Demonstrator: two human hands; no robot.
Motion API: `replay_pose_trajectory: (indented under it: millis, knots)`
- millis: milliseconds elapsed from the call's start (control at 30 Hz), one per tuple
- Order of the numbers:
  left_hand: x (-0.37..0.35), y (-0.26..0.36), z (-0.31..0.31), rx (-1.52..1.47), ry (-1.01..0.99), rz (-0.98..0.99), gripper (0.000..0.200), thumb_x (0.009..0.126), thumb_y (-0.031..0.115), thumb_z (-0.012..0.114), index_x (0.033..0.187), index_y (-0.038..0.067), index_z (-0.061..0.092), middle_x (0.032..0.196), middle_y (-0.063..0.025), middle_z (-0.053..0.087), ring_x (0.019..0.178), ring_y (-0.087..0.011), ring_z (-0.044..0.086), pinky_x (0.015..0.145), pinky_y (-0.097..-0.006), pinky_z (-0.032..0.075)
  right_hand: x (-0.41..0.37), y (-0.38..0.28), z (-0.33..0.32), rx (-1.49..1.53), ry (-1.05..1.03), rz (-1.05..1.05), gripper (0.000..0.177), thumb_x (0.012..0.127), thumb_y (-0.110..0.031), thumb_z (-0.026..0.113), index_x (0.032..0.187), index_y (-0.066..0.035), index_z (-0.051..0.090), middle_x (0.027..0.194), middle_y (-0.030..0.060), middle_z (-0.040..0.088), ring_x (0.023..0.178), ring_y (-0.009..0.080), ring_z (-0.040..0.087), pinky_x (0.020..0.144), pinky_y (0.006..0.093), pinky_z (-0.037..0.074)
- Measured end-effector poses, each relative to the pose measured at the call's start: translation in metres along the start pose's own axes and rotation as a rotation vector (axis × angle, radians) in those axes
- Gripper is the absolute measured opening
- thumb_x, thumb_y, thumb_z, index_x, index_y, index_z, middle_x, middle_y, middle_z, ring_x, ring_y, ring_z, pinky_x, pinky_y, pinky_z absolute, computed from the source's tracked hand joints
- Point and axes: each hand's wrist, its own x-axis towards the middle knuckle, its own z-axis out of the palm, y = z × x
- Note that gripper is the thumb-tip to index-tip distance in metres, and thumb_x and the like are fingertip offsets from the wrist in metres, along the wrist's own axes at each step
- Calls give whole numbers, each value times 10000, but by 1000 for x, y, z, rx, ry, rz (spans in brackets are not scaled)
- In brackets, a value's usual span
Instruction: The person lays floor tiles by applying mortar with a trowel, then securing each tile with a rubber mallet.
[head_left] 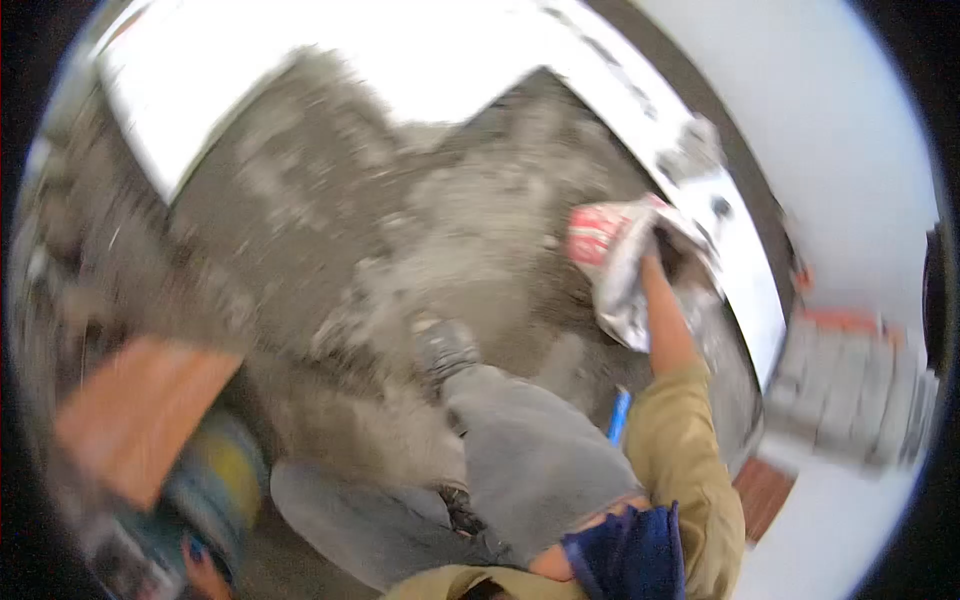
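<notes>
Over by the white strip (748, 270), the red-and-white sack (620, 285) sits on the dusty floor (290, 230) with the right hand (651, 244) at its open mouth — reaching in, I'd guess. Can't tell if the fingers are gripping, or what the left's doing. Any pull from here needs a solid hold — that rim looks floppy.

White-and-red bag (622, 280); grey trousers (535, 450); khaki sleeve (680, 440).

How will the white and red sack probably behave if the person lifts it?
The sack will probably feel floppy, because its sides are creased. Its open mouth may fold or sag when lifted. How heavy it is, I cannot tell: its contents are unclear.
</notes>
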Motion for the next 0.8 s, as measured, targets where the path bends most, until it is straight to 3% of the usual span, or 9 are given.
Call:
replay_pose_trajectory:
  millis: [133,367,433,467,567,600,700,767,800]
  knots:
    - [-16,76,14,-108,135,-200,462,803,17,543,1264,4,542,1133,-124,593,1031,-200,552,928,-310,413,-71,-59,93,137,-80,-19,412,956,-249,449,1277,6,493,1260,148,541,1140,269,529,1008,380,397]
    - [-13,124,13,138,160,-307,487,737,35,573,1222,73,587,930,-97,614,825,-161,567,769,-286,459,-162,-110,68,617,-240,207,463,983,-273,389,1392,-56,388,1380,116,443,1206,285,481,1060,414,359]
    - [-15,135,13,133,142,-384,490,733,41,576,1221,79,590,869,-84,605,762,-149,553,717,-285,462,-188,-150,49,500,-152,176,439,961,-246,375,1364,-73,404,1316,133,500,1177,334,499,1003,491,401]
    - [-13,139,14,127,166,-347,482,731,39,577,1212,78,595,832,-68,591,726,-137,531,682,-283,455,-196,-178,50,253,255,251,460,941,-271,407,1354,-68,405,1270,155,520,1108,347,539,925,447,465]
    - [-15,127,13,99,223,-248,463,727,33,579,1187,77,612,795,-44,579,686,-114,510,643,-271,444,-197,-223,56,586,-917,5,324,897,-303,524,1106,-64,587,978,73,644,768,161,620,609,234,502]
    - [-14,132,12,54,205,-284,464,726,32,578,1187,77,613,805,-50,589,696,-121,523,656,-274,452,-206,-244,82,584,-920,7,324,897,-303,524,1106,-64,587,978,73,644,768,161,620,609,234,502]
    - [-12,122,14,96,202,-255,472,724,30,577,1194,67,609,834,-65,609,720,-135,550,688,-279,467,-241,-299,247,0,-220,135,192,871,-291,592,920,-111,638,808,5,644,598,110,587,466,210,440]
    - [-12,119,15,188,213,-184,481,723,29,576,1202,58,602,852,-74,619,735,-142,564,708,-281,474,-190,-269,322,-144,-563,293,201,884,-257,576,972,-84,629,897,39,651,723,122,612,541,249,476]
    - [-12,123,14,101,192,-245,484,722,28,577,1205,46,598,883,-84,629,759,-150,573,730,-284,477,-185,-270,372,-80,-1052,351,189,904,-244,555,944,-71,618,867,45,634,713,116,606,538,264,481]
